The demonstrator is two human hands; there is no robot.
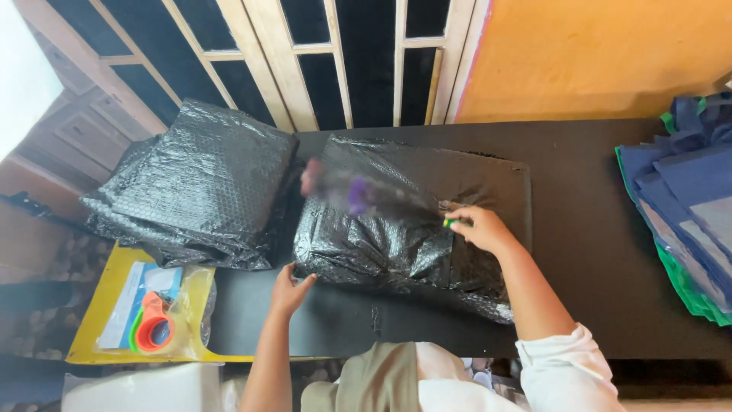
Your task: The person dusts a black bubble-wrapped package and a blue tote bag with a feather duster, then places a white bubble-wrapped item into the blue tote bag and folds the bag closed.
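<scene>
A package wrapped in black bubble wrap (396, 229) lies on the black table (595, 229) in front of me. My left hand (290, 290) rests with fingers spread against the package's near left corner. On top of the package, toward its right side, my right hand (480, 227) grips the green end of a thin tool (366, 194). The tool is motion-blurred, with a purple and reddish smear reaching left across the wrap. What the tool is cannot be told.
A stack of folded black bubble wrap (191, 183) sits at the left. A yellow tray (107, 297) below it holds an orange tape dispenser (155, 329) in clear plastic. Blue and green fabric bags (686, 206) are piled at the right edge. A wooden lattice (305, 61) stands behind.
</scene>
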